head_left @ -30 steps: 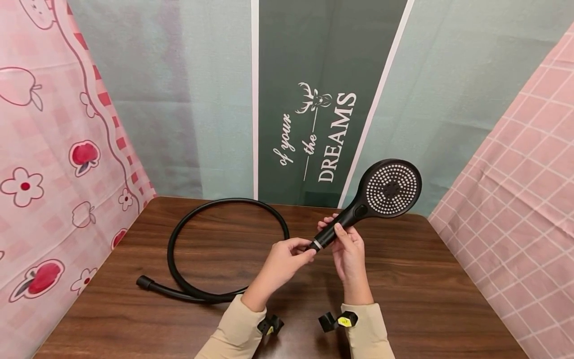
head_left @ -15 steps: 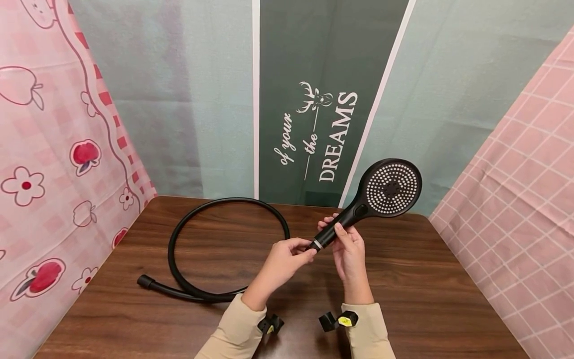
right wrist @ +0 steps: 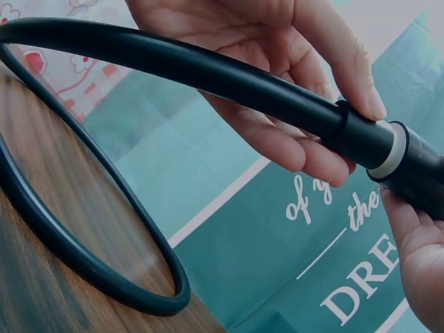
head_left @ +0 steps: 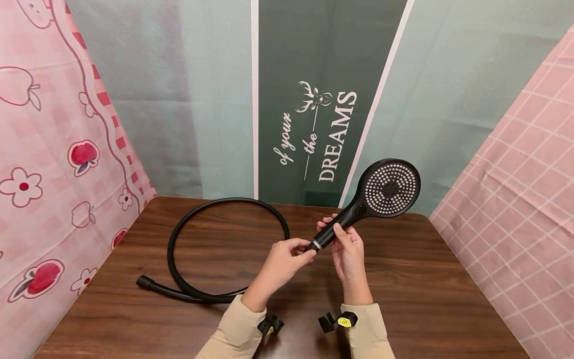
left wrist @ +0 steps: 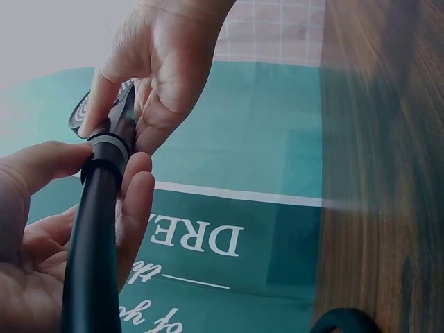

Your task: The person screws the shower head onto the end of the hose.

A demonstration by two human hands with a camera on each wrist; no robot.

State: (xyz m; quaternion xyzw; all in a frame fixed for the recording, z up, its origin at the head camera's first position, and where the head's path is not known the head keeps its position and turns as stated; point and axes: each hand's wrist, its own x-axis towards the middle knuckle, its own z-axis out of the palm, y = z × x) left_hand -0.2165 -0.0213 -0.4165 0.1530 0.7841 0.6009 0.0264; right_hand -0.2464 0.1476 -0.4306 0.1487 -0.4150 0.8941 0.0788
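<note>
A black shower head [head_left: 389, 188] with pale nozzles is held up above the table, tilted to the upper right. My right hand [head_left: 349, 254] grips its handle, thumb across the front. At the handle's lower end my left hand [head_left: 287, 262] pinches the collar [right wrist: 361, 142] of a black shower hose [right wrist: 229, 73]. A pale ring [right wrist: 390, 152] shows between collar and handle in the right wrist view. From there the hose [head_left: 172, 249] loops over the table to a free end fitting [head_left: 144, 282] at the left. In the left wrist view the hose [left wrist: 94, 257] runs up to the pinched collar.
The dark wooden table [head_left: 430, 299] has its far edge against a green and grey printed cloth [head_left: 219, 99]. Pink patterned cloths [head_left: 529, 199] stand at the left and right sides. A small black camera mount sits on each beige sleeve [head_left: 365, 329].
</note>
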